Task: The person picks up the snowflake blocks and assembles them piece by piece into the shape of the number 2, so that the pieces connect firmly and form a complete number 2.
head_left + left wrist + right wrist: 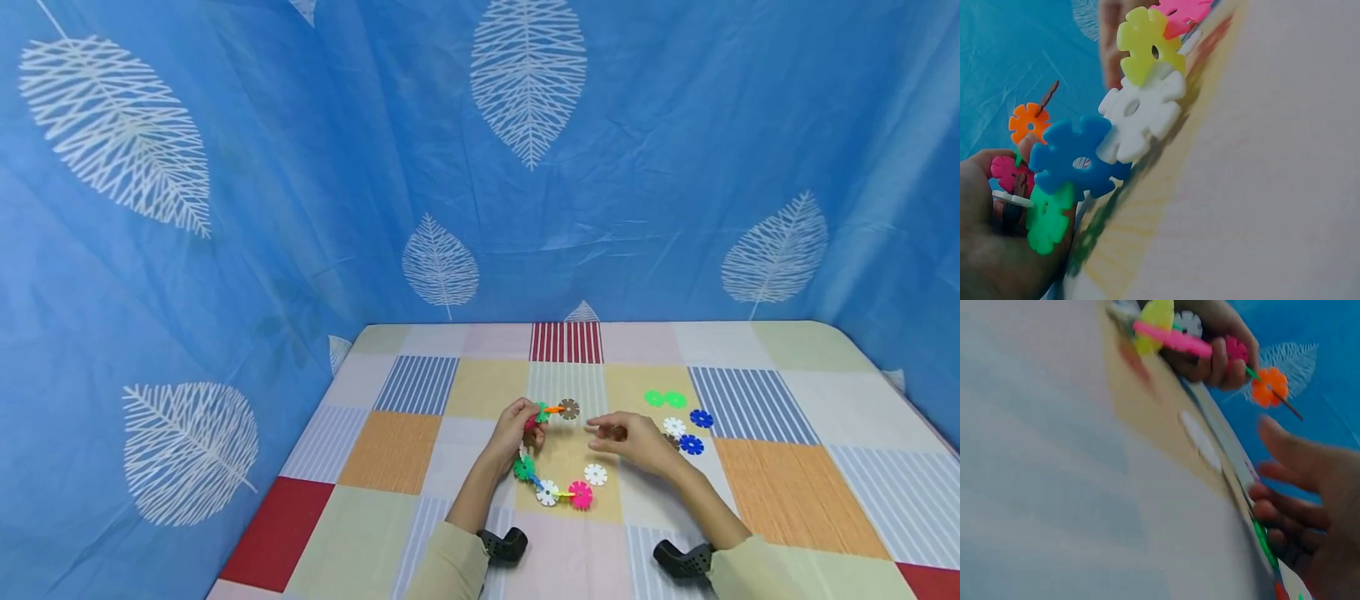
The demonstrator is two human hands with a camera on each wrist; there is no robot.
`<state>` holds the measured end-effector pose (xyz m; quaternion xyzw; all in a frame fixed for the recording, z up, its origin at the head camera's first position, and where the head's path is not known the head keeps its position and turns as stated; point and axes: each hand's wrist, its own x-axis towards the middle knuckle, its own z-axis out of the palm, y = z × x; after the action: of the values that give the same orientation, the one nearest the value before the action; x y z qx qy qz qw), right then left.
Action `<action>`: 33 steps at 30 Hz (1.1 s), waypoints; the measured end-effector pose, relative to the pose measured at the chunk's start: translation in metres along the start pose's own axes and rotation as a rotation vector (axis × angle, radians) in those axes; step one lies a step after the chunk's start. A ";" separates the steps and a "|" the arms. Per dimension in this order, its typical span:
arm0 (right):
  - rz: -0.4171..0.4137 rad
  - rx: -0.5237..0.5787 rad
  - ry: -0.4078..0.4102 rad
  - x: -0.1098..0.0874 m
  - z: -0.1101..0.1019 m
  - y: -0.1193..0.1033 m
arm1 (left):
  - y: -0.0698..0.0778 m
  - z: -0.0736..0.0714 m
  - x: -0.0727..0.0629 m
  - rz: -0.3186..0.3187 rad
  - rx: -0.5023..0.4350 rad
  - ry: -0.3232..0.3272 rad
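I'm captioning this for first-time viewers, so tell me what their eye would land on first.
Most likely the bright blue backdrop with large white leaves, dominating the head view's upper half. Below it, over the patchwork tablecloth, the left hand holds a curved chain of colourful notched discs. The right hand is right of that chain, with loose discs farther right.

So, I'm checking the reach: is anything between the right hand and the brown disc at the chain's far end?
Nothing visible: between the right hand and the brown disc the head view shows only a gap over the tablecloth. The loose white disc lower in that view lies outside that path.
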<state>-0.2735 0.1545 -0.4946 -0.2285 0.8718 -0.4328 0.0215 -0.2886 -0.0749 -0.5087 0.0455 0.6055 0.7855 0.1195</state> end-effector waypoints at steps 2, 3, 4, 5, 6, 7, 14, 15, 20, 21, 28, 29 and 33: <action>-0.077 -0.071 -0.089 -0.008 -0.003 0.004 | 0.000 0.000 0.000 -0.005 -0.011 0.011; -0.117 -0.088 -0.127 -0.011 -0.004 0.005 | 0.000 -0.001 0.000 -0.005 -0.013 0.022; -0.151 -0.099 -0.150 -0.013 -0.004 0.006 | 0.000 -0.001 0.000 -0.003 -0.014 0.031; -0.183 -0.107 -0.162 -0.014 -0.005 0.006 | 0.000 -0.001 -0.001 -0.001 -0.013 0.040; -0.208 -0.115 -0.163 -0.015 -0.005 0.005 | 0.000 -0.001 -0.001 0.004 -0.007 0.048; -0.223 -0.114 -0.161 -0.015 -0.005 0.005 | 0.000 -0.001 -0.001 0.008 0.001 0.052; -0.059 0.082 0.044 -0.005 0.002 0.004 | -0.003 0.001 0.001 -0.006 0.004 0.056; -0.038 0.103 0.123 -0.003 0.004 0.004 | -0.004 0.001 0.001 -0.012 -0.004 0.060; -0.028 0.150 0.382 0.001 0.010 0.004 | -0.005 0.003 0.000 -0.014 0.029 0.051; -0.039 0.167 0.396 0.002 0.011 0.003 | -0.005 0.004 0.000 -0.013 0.041 0.050; -0.078 0.199 0.415 0.002 0.013 0.001 | -0.005 0.004 -0.002 -0.004 0.090 0.042; -0.075 0.201 0.416 0.002 0.014 0.001 | -0.006 0.004 -0.002 -0.004 0.091 0.041; -0.068 0.246 0.397 0.002 0.014 0.004 | -0.006 0.004 -0.001 -0.008 0.082 0.029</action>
<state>-0.2732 0.1449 -0.5062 -0.1639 0.7913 -0.5729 -0.1375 -0.2857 -0.0702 -0.5136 0.0367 0.6391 0.7600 0.1121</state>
